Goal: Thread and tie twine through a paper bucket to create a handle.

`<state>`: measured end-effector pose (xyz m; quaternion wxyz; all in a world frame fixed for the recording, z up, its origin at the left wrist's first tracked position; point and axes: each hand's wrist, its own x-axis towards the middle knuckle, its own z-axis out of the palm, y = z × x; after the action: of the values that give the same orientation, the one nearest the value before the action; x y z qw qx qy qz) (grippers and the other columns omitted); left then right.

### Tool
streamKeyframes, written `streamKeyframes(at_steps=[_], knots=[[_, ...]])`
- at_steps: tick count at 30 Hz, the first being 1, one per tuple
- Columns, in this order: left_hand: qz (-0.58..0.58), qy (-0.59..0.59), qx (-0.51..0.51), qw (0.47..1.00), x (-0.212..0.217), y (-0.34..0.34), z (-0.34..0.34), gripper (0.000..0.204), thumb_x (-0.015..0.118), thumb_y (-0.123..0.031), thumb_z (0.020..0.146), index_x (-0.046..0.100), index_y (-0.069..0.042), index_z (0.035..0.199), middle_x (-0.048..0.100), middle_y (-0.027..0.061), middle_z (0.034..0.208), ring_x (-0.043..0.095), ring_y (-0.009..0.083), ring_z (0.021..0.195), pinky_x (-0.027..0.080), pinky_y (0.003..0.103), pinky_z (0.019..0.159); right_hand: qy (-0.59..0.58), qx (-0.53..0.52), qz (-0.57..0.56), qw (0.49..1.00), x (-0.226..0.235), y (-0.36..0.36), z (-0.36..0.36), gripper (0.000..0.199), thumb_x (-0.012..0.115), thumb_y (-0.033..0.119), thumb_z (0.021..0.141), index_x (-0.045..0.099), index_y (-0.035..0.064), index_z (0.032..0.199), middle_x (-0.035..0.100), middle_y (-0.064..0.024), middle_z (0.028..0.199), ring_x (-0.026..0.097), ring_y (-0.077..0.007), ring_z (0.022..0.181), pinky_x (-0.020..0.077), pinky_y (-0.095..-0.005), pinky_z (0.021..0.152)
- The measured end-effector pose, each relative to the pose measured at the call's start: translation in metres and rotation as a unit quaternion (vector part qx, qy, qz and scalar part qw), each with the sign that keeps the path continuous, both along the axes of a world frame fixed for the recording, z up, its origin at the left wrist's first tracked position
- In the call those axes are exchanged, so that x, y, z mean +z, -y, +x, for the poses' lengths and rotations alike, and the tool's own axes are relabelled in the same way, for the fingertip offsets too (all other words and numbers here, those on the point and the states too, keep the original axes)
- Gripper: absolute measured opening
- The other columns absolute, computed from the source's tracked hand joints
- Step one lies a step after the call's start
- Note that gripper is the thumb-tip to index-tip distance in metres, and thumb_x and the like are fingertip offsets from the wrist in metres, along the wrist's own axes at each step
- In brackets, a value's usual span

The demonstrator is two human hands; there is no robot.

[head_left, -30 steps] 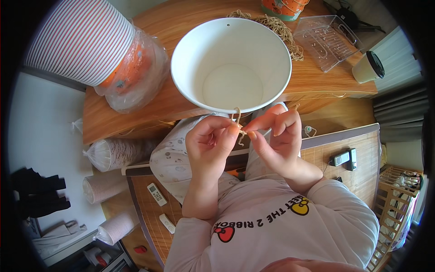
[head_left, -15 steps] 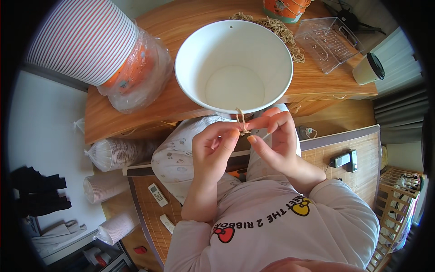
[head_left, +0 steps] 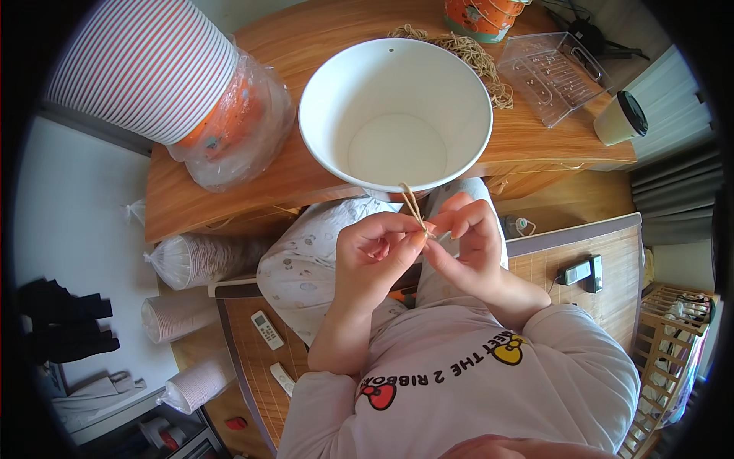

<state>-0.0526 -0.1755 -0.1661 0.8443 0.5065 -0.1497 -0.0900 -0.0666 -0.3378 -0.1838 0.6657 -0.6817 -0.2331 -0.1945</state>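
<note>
A large white paper bucket [head_left: 325,122] stands at the near edge of the wooden desk [head_left: 550,147], its open mouth toward me. From its near rim a loop of tan twine [head_left: 412,202] runs down to my fingers. My left hand [head_left: 376,249] pinches the twine between thumb and forefinger. Close against it, my right hand [head_left: 472,243] also pinches the twine with thumb and fingertips. The small knot or crossing between the fingertips is mostly hidden. A small dark hole [head_left: 391,50] shows in the bucket's far wall.
At left stand nested buckets [head_left: 145,69] in clear plastic. Behind the bucket lie a twine heap [head_left: 478,57], an orange bucket [head_left: 482,17], a clear tray [head_left: 554,76] and a lidded cup [head_left: 621,118]. Two remotes [head_left: 267,329] lie on the mat; wrapped stacks [head_left: 180,315] sit at lower left.
Both hands have come together, the left moving slightly right and down. The twine loop is drawn longer and tauter from the rim. The bucket has shifted very slightly.
</note>
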Motion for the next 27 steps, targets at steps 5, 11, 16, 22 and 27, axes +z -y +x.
streamKeyframes(at_steps=[5,11,16,22,27], knots=[[-0.015,-0.028,-0.007,0.999,0.003,0.000,0.000,0.011,0.066,-0.001,0.088,0.067,0.003,0.098,0.068,0.0039,0.089,0.045,0.0006,0.066,0.038,0.017,0.060,0.003,0.010,0.003,1.000,-0.002,0.001,-0.001,0.036,0.070,-0.006,0.081,0.038,0.0079,0.091,0.068,-0.0098,0.094,0.052,-0.0146,0.084,0.0414,-0.0276,0.075],[-0.027,-0.035,-0.023,0.999,0.004,0.003,0.000,0.013,0.065,-0.002,0.089,0.066,0.003,0.101,0.069,0.0046,0.092,0.045,0.0003,0.067,0.038,0.017,0.060,-0.002,0.010,0.007,1.000,-0.002,0.000,-0.003,0.035,0.069,-0.007,0.081,0.038,0.0075,0.090,0.066,-0.0100,0.093,0.053,-0.0145,0.084,0.0426,-0.0281,0.075],[-0.014,-0.010,-0.030,0.999,-0.006,-0.002,-0.001,0.012,0.064,-0.001,0.089,0.067,0.002,0.100,0.069,0.0038,0.092,0.044,-0.0001,0.065,0.035,0.016,0.058,0.008,0.017,0.013,1.000,-0.002,0.002,-0.001,0.035,0.069,-0.008,0.081,0.039,0.0070,0.091,0.066,-0.0103,0.093,0.053,-0.0145,0.084,0.0434,-0.0267,0.073],[-0.016,-0.001,-0.034,0.999,-0.004,-0.002,0.000,0.010,0.064,-0.001,0.089,0.068,0.002,0.098,0.070,0.0046,0.091,0.045,0.0002,0.064,0.036,0.017,0.057,0.000,0.021,0.017,1.000,-0.003,0.001,-0.003,0.035,0.069,-0.007,0.081,0.039,0.0070,0.091,0.067,-0.0107,0.093,0.052,-0.0146,0.084,0.0429,-0.0273,0.074],[-0.002,0.008,-0.030,1.000,-0.004,-0.004,0.000,0.010,0.064,0.000,0.090,0.068,0.003,0.098,0.071,0.0097,0.094,0.056,0.0046,0.070,0.044,0.018,0.061,-0.019,0.025,0.030,0.999,-0.003,0.000,-0.006,0.034,0.069,-0.006,0.081,0.039,0.0072,0.090,0.068,-0.0110,0.093,0.051,-0.0148,0.084,0.0423,-0.0281,0.074]])
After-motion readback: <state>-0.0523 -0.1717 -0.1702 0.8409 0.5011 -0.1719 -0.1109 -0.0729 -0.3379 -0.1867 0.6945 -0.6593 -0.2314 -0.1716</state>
